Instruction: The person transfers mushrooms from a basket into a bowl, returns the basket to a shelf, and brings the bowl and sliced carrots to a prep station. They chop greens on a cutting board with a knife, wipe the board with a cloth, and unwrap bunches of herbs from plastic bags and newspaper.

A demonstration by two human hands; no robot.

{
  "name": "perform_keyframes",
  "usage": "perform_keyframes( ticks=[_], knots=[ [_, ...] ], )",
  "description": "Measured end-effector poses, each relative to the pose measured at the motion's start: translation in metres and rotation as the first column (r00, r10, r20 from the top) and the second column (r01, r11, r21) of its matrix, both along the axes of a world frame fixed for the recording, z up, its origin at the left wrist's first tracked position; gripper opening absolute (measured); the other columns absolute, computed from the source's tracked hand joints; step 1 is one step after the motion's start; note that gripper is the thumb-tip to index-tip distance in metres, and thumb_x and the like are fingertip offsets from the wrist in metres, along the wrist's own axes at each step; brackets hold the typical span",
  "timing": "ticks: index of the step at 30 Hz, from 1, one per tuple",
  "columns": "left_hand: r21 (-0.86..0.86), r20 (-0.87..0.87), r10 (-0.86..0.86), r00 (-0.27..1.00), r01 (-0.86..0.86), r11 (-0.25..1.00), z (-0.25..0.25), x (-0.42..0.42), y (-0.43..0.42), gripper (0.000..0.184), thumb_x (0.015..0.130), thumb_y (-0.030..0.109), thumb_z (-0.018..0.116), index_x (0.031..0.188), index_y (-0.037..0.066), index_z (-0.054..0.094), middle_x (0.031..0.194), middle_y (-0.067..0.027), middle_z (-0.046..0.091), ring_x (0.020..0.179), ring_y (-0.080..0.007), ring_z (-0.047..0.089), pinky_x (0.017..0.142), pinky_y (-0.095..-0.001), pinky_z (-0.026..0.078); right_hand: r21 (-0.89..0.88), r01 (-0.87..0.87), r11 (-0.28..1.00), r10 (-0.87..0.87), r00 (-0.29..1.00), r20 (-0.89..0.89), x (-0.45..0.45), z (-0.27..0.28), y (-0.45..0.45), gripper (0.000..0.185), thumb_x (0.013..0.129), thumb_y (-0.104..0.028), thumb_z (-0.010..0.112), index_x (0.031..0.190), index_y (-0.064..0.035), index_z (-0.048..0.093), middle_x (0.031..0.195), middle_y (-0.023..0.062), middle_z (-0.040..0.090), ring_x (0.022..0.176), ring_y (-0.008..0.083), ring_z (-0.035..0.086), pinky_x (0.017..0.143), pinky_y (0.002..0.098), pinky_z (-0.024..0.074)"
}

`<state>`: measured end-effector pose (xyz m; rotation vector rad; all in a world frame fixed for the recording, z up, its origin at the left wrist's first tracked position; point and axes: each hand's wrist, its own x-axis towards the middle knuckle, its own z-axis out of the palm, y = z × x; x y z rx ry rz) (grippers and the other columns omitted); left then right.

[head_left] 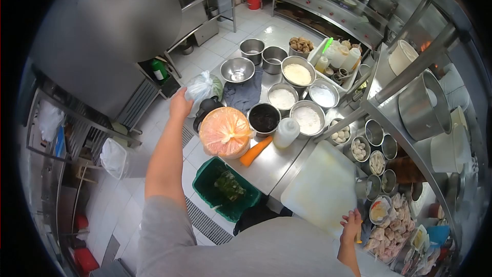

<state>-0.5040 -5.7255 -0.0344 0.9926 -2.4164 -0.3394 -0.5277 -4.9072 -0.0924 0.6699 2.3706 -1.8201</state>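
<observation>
My left hand [180, 104] reaches forward, its fingers closed at the near edge of a clear plastic bag [204, 87] with something pale green inside, like a cabbage. Beside the bag stands a round tub [224, 132] of orange contents, covered by knotted clear plastic. One peeled carrot [255, 151] lies against the tub. Low on the right, my right hand [350, 225] is by the edge of a white cutting board [323, 184], fingers loosely curled and apart. A thin orange-yellow piece [359, 235] shows next to this hand; what it belongs to is hidden.
A green bin [225, 187] with green scraps stands below the counter edge. Steel bowls hold a dark food [264, 118] and white powders [307, 118]. Near them are a squeeze bottle [286, 133] and a blue-grey cloth [243, 94]. Raw meat [389, 236] sits far right, beneath a steel shelf.
</observation>
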Motion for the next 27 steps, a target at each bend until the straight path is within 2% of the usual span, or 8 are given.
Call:
perform_keyframes(
  ticks=[4, 10, 13, 15, 19, 21, 24, 27],
  knots=[
    [0.055, 0.197, -0.015, 0.980, 0.004, 0.999, -0.015, -0.013, -0.023, 0.037, 0.087, 0.022, 0.075, 0.122, 0.010, 0.072, 0.118, -0.0178, 0.071, 0.114, -0.0362, 0.066, 0.100, -0.0447, 0.052, 0.035, -0.072, 0.997, 0.072, 0.997, -0.020, 0.027, 0.010, -0.008, 0.050, 0.101, -0.022, 0.062, 0.145, -0.0024, 0.049, 0.115, 0.0044, 0.063, 0.086, 0.0126, 0.064, 0.063, 0.0250, 0.0524],
    [0.019, -0.164, 0.055, 0.985, -0.052, 0.998, 0.009, -0.012, -0.059, 0.019, 0.092, 0.023, 0.071, 0.103, 0.007, 0.075, 0.101, -0.0169, 0.073, 0.094, -0.0364, 0.070, 0.084, -0.0456, 0.054, 0.108, -0.145, 0.984, 0.136, 0.987, 0.089, 0.050, 0.016, -0.007, 0.043, 0.101, -0.018, 0.062, 0.139, -0.0004, 0.053, 0.110, 0.0042, 0.064, 0.086, 0.0120, 0.065, 0.064, 0.0245, 0.0525],
    [0.043, -0.399, 0.058, 0.915, -0.045, 0.998, 0.050, -0.008, -0.076, 0.018, 0.096, 0.022, 0.069, 0.102, 0.006, 0.074, 0.101, -0.0163, 0.073, 0.089, -0.0323, 0.070, 0.081, -0.0398, 0.054, 0.140, -0.146, 0.979, 0.130, 0.985, 0.117, 0.052, 0.013, -0.006, 0.044, 0.101, -0.018, 0.062, 0.140, 0.0000, 0.053, 0.107, 0.0043, 0.065, 0.087, 0.0124, 0.066, 0.064, 0.0249, 0.0527],
    [0.011, -0.410, 0.016, 0.912, -0.013, 1.000, 0.084, 0.003, -0.072, 0.018, 0.097, 0.021, 0.068, 0.103, 0.005, 0.073, 0.100, -0.0135, 0.073, 0.087, -0.0265, 0.069, 0.082, -0.0371, 0.053, 0.117, -0.162, 0.980, 0.151, 0.984, 0.091, 0.051, 0.013, -0.004, 0.042, 0.099, -0.020, 0.066, 0.136, -0.0001, 0.060, 0.114, 0.0117, 0.066, 0.088, 0.0156, 0.068, 0.066, 0.0278, 0.0557],
    [-0.040, -0.584, -0.052, 0.810, 0.035, 0.999, 0.154, 0.033, -0.052, 0.019, 0.100, 0.019, 0.067, 0.107, 0.002, 0.072, 0.098, -0.0079, 0.072, 0.090, -0.0163, 0.066, 0.086, -0.0310, 0.051, 0.132, -0.209, 0.969, 0.197, 0.976, 0.095, 0.044, 0.015, -0.005, 0.041, 0.099, -0.021, 0.066, 0.134, -0.0002, 0.061, 0.113, 0.0121, 0.067, 0.088, 0.0154, 0.068, 0.066, 0.0287, 0.0563],
    [-0.126, -0.573, -0.113, 0.812, 0.049, 0.991, 0.205, 0.056, -0.031, 0.017, 0.103, 0.017, 0.066, 0.108, 0.002, 0.071, 0.100, -0.0016, 0.071, 0.092, -0.0095, 0.061, 0.086, -0.0249, 0.049, 0.143, -0.215, 0.966, 0.207, 0.976, 0.069, 0.043, 0.018, -0.010, 0.030, 0.097, -0.017, 0.064, 0.121, 0.0007, 0.068, 0.101, 0.0100, 0.071, 0.084, 0.0146, 0.068, 0.063, 0.0271, 0.0534],
    [-0.130, -0.676, -0.259, 0.690, 0.234, 0.964, 0.294, 0.091, 0.042, 0.018, 0.103, 0.014, 0.064, 0.112, 0.000, 0.070, 0.104, -0.0057, 0.071, 0.096, -0.0138, 0.065, 0.091, -0.0279, 0.050, 0.213, -0.401, 0.891, 0.393, 0.916, 0.083, 0.034, -0.027, 0.034, 0.016, 0.092, -0.003, 0.051, 0.098, 0.0006, 0.066, 0.074, 0.0010, 0.059, 0.064, 0.0094, 0.055, 0.058, 0.0249, 0.0469],
    [-0.165, -0.720, -0.350, 0.599, 0.343, 0.925, 0.351, 0.124, 0.119, 0.018, 0.105, 0.010, 0.058, 0.114, -0.002, 0.068, 0.107, -0.0064, 0.070, 0.100, -0.0150, 0.064, 0.094, -0.0270, 0.049, 0.338, -0.424, 0.840, 0.408, 0.905, 0.122, 0.025, -0.029, 0.029, 0.013, 0.091, -0.009, 0.057, 0.093, -0.0029, 0.069, 0.075, 0.0035, 0.066, 0.070, 0.0109, 0.062, 0.062, 0.0257, 0.0468]
  ],
)
